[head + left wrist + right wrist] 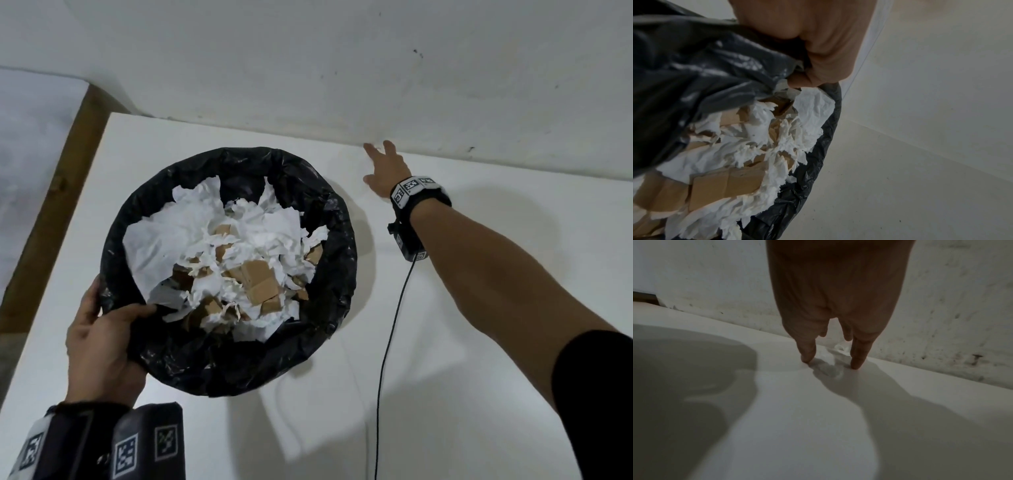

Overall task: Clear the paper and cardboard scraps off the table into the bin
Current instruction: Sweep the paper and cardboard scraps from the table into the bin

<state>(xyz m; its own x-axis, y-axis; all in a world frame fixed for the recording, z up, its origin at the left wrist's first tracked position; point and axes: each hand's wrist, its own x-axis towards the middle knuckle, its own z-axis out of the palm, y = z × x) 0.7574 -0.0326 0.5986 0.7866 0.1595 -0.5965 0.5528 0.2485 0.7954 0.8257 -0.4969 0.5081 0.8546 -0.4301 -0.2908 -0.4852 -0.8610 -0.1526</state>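
Observation:
A round bin lined with a black bag is on the white table, full of torn white paper and brown cardboard scraps. My left hand grips the bin's near left rim, thumb inside the liner. My right hand reaches to the table's far edge by the wall, fingers straight and spread. Two fingertips touch the table on either side of a small white paper scrap lying against the wall.
A stained white wall runs along the table's back edge. A black cable hangs from my right wrist band across the table. A wooden frame edge stands left of the table.

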